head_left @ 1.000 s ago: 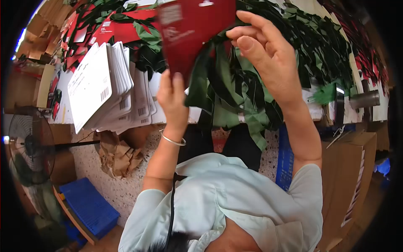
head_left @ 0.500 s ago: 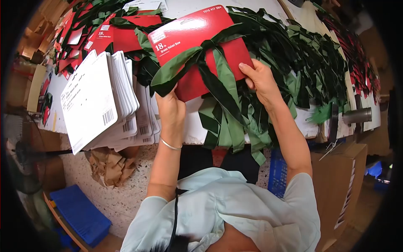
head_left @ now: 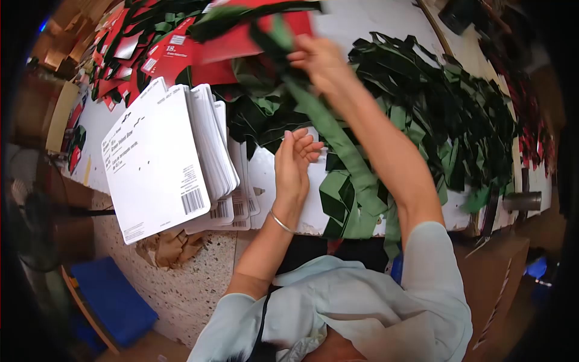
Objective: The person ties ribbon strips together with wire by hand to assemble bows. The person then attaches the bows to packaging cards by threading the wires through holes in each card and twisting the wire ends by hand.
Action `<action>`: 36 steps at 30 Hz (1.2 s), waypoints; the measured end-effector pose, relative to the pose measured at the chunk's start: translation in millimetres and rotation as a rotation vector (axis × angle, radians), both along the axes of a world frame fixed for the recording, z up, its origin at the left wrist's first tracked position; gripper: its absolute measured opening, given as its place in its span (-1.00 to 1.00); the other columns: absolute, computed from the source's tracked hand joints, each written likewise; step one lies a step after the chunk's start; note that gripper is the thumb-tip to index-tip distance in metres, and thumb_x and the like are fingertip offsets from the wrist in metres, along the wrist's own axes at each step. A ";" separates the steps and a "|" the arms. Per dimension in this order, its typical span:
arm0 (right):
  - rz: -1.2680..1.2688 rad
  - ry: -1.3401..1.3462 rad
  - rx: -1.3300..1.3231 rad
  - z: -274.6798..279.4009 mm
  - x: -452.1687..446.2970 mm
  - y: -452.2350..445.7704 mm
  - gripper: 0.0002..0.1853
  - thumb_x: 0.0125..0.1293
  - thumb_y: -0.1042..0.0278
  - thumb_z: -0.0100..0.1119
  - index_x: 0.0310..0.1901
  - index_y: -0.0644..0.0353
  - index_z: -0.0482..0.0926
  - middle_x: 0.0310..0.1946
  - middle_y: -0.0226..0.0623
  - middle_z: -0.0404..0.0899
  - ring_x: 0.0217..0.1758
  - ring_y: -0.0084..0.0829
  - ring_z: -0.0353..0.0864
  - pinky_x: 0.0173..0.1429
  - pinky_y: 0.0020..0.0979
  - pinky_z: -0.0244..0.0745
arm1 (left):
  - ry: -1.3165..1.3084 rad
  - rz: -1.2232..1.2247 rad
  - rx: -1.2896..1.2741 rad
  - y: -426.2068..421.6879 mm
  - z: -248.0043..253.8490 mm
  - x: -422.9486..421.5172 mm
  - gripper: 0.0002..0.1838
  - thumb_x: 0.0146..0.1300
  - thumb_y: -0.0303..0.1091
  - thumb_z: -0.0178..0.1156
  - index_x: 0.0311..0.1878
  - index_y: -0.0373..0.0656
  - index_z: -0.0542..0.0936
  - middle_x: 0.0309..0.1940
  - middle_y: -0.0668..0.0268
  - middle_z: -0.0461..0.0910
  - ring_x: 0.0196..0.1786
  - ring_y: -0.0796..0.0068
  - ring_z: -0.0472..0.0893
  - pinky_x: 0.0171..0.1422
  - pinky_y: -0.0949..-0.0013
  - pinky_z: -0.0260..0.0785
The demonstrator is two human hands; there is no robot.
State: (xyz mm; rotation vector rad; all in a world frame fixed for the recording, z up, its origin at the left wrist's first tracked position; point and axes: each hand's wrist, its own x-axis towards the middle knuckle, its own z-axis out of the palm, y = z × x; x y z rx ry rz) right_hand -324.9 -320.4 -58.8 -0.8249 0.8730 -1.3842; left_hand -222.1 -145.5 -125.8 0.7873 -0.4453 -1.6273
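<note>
The right hand [head_left: 298, 53] pinches a blurred green bow [head_left: 278, 37] with a red card [head_left: 297, 24]; the left hand [head_left: 295, 161] sits half-open, right of the stacked white cards [head_left: 158, 166] on the bench [head_left: 265, 178].

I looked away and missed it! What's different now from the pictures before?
The left hand let go of the red card with the green bow and is open. The right hand has swung it up and left, towards the other red cards. The white cards and the green ribbon heap are still on the table.
</note>
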 end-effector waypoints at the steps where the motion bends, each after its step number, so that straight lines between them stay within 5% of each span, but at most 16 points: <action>1: 0.189 -0.059 -0.051 -4.1 23.2 6.4 -0.69 0.31 0.20 0.20 -0.12 0.31 0.48 -0.23 -0.16 0.58 -0.27 -0.27 0.68 -0.18 -0.32 0.62 | 0.031 0.027 0.026 -0.5 1.1 -1.4 -0.57 0.49 0.00 -0.08 -0.05 -0.23 0.50 -0.30 0.30 0.60 -0.23 0.40 0.62 -0.16 0.41 0.42; 5: 0.327 0.189 0.102 -55.2 77.6 13.6 -0.44 0.25 0.11 0.24 0.16 0.29 0.34 -0.07 -0.18 0.53 -0.33 -0.40 0.58 -0.23 -0.43 0.58 | 0.046 0.049 -0.008 -3.6 -5.9 -2.4 -0.69 0.50 -0.12 -0.07 -0.24 -0.17 0.44 -0.43 0.32 0.50 -0.36 0.44 0.54 -0.26 0.35 0.42; 8: 0.158 0.307 0.012 -52.2 50.8 25.2 -0.53 0.26 0.15 0.27 0.02 0.27 0.32 -0.18 -0.23 0.57 -0.25 -0.48 0.56 -0.18 -0.47 0.54 | 0.001 0.031 -0.031 -4.2 -10.4 -2.2 -0.74 0.48 -0.20 -0.03 -0.25 -0.19 0.45 -0.44 0.32 0.49 -0.37 0.45 0.53 -0.25 0.36 0.43; 10: 0.110 0.362 0.001 -37.5 18.5 41.9 -0.26 0.26 0.15 0.27 0.31 0.41 0.16 -0.14 -0.20 0.57 -0.18 -0.47 0.58 -0.11 -0.48 0.54 | -0.024 0.013 -0.042 -1.8 -3.9 -5.1 -0.76 0.46 -0.22 0.01 -0.22 -0.21 0.47 -0.40 0.28 0.55 -0.35 0.45 0.55 -0.23 0.39 0.45; 11: 0.083 0.489 -0.043 -30.6 1.2 50.7 -0.29 0.29 0.18 0.23 0.34 0.43 0.20 -0.13 -0.19 0.58 -0.13 -0.47 0.59 -0.08 -0.49 0.53 | -0.052 0.013 -0.043 -1.5 1.3 -7.0 -0.76 0.45 -0.23 0.02 -0.22 -0.22 0.48 -0.39 0.27 0.56 -0.34 0.45 0.57 -0.23 0.41 0.46; 15: -0.148 0.622 -0.333 -13.5 -68.1 112.9 -0.74 0.24 0.26 0.18 -0.15 0.27 0.64 -0.31 -0.25 0.67 -0.32 -0.42 0.65 -0.22 -0.42 0.50 | -0.116 0.011 -0.091 0.4 -6.6 -2.3 -0.83 0.41 -0.33 0.06 -0.21 -0.24 0.50 -0.36 0.24 0.61 -0.34 0.45 0.60 -0.25 0.44 0.49; 17: -0.195 0.901 -0.318 -6.4 -105.7 160.8 -0.75 0.39 0.32 0.07 -0.04 0.29 0.59 -0.19 -0.31 0.67 -0.19 -0.50 0.67 -0.10 -0.48 0.54 | -0.178 0.014 -0.164 4.2 -3.8 -1.9 -0.81 0.39 -0.32 0.10 -0.24 -0.25 0.57 -0.34 0.23 0.63 -0.33 0.45 0.61 -0.26 0.48 0.45; 19: -0.290 0.927 -0.285 -14.5 -132.3 206.9 -0.81 0.29 0.32 0.13 -0.17 0.24 0.61 -0.36 -0.23 0.62 -0.34 -0.24 0.63 -0.22 -0.32 0.48 | -0.245 0.042 -0.170 12.0 2.8 -8.4 -0.83 0.39 -0.34 0.12 -0.23 -0.26 0.58 -0.35 0.25 0.63 -0.33 0.46 0.61 -0.23 0.49 0.43; 23: -0.288 1.306 -0.361 -51.6 -172.9 281.1 -0.76 0.27 0.34 0.16 -0.06 0.19 0.57 -0.14 -0.23 0.59 -0.04 -0.17 0.53 0.01 -0.23 0.45 | -0.781 0.001 -0.515 23.3 18.4 -33.0 -0.82 0.36 -0.41 0.16 -0.06 -0.28 0.59 -0.30 0.34 0.58 -0.32 0.58 0.49 -0.12 0.51 0.36; 25: -0.263 1.345 -0.384 -60.1 -180.6 302.0 -0.66 0.20 0.38 0.21 0.03 0.20 0.53 -0.06 -0.22 0.56 0.09 -0.12 0.45 0.14 -0.20 0.41 | -1.118 -0.056 -0.759 20.5 24.0 -45.7 -0.79 0.30 -0.45 0.20 -0.02 -0.25 0.59 -0.24 0.29 0.58 -0.26 0.52 0.48 -0.11 0.48 0.36; 28: -0.287 1.349 -0.354 -58.4 -181.6 308.1 -0.64 0.18 0.45 0.22 0.05 0.21 0.54 -0.04 -0.21 0.58 0.08 -0.13 0.47 0.16 -0.25 0.40 | -1.412 -0.185 -1.150 21.1 22.0 -71.5 -0.73 0.16 -0.45 0.28 -0.04 -0.23 0.59 -0.08 0.13 0.59 0.04 0.09 0.48 0.17 0.18 0.33; 31: -0.292 1.420 -0.491 -61.1 -180.6 302.6 -0.64 0.12 0.49 0.22 0.00 0.18 0.56 -0.14 -0.24 0.59 0.03 -0.11 0.47 0.12 -0.21 0.41 | -1.547 -0.271 -1.322 28.2 4.3 -83.9 -0.81 0.09 -0.51 0.27 -0.18 -0.22 0.60 -0.07 0.12 0.60 0.08 0.02 0.49 0.19 0.11 0.33; 36: -0.543 1.375 -0.558 -59.6 -188.5 333.1 -0.75 0.11 0.50 0.29 -0.14 0.23 0.58 -0.16 -0.24 0.57 -0.05 -0.17 0.50 0.03 -0.24 0.42 | -1.448 -0.332 -1.161 26.0 0.3 -80.1 -0.88 0.16 -0.55 0.26 -0.22 -0.25 0.58 -0.12 0.11 0.57 0.08 0.13 0.49 0.19 0.22 0.33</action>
